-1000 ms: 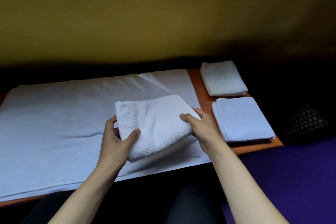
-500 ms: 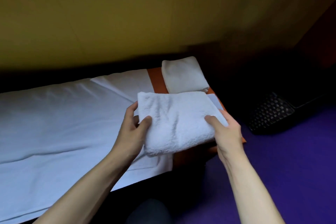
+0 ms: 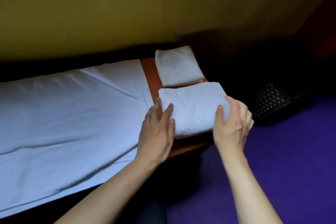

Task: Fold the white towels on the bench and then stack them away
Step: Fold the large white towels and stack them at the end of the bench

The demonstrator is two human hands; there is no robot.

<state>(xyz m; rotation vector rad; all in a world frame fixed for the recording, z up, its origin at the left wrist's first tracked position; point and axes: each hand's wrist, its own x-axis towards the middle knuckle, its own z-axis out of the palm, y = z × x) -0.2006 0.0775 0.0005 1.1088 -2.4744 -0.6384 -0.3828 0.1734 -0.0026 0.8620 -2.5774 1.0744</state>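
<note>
Loosely spread, both hands (image 3: 157,132) (image 3: 231,123) touch the folded towel's (image 3: 192,107) ends.

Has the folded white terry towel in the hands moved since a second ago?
Yes: the folded white terry towel went right, off the white sheet, onto the orange bench end.

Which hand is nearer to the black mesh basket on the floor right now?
Right. The right hand rests on the near folded towel's right end, just beside the basket; the left hand lies at the towel's opposite end.
</note>
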